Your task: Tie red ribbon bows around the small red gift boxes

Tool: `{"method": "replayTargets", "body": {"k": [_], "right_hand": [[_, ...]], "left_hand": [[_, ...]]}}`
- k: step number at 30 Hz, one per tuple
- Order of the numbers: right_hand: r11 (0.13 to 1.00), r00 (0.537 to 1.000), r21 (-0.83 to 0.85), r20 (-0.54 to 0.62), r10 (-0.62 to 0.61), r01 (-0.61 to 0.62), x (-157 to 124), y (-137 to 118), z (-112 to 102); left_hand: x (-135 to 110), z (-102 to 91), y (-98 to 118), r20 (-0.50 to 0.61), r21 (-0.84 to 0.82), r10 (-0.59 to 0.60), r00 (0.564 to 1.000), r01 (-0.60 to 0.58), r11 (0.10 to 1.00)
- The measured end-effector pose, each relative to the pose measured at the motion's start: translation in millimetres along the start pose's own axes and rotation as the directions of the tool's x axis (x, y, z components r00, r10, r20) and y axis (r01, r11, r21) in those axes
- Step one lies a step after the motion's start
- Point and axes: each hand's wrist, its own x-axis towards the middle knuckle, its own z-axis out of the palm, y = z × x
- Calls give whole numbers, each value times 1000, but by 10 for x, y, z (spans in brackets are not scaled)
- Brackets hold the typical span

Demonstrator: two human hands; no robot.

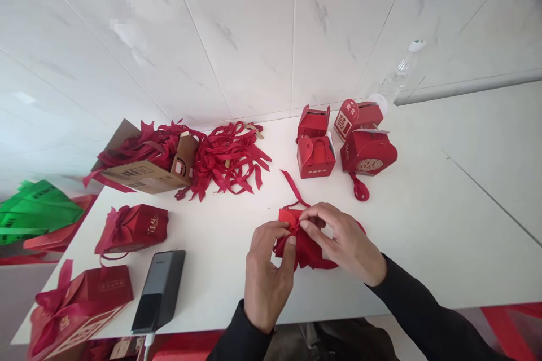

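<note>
A small red gift box lies on the white table in front of me, partly covered by my hands. A red ribbon trails from it, one end reaching back across the tabletop. My left hand is closed at the near left of the box, thumb and fingers pinching the ribbon. From the right, my right hand pinches the ribbon too, thumb against index finger, close to my left fingertips. The exact shape of the ribbon between the fingers is hidden.
A cardboard box overflows with red ribbons, beside a loose ribbon pile. Several red boxes stand at the back right near a clear bottle. Left are ribbon-tied boxes and a power bank with a cable.
</note>
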Motion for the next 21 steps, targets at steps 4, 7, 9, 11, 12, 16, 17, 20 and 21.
{"method": "replayTargets", "body": {"k": [4,7,9,11,12,16,17,20,21], "right_hand": [[997,998,-81,64,2,3,-45,-55,-12],[955,992,-277,101,-81,107,-96,-58,49],[953,993,-286,89,-77,100,-108,-49,81],[979,996,-197,90,-27,44,-104,-50,78],[991,996,-137,93,2,11,-101,-56,62],[977,978,129,140,154,-172,-99,-96,-62],[953,968,201,156,196,-225,-99,-100,-103],[850,952,430,176,252,-304,-87,-92,-236],[813,955,501,168,244,-296,-78,-86,-277]], "left_hand": [[-3,6,-3,5,-14,-74,997,74,997],[-20,7,-15,21,-40,-72,997,73,997],[-40,-1,-27,48,-56,-65,997,68,996],[-63,-16,-39,83,-57,-43,996,47,997],[-72,-23,-44,97,-47,-29,995,34,998],[-74,-28,-43,133,32,16,991,-21,999],[-67,-21,-40,142,52,26,989,-34,998],[-45,8,-33,158,84,45,986,-59,995],[-39,18,-34,151,87,45,987,-58,995]]}}
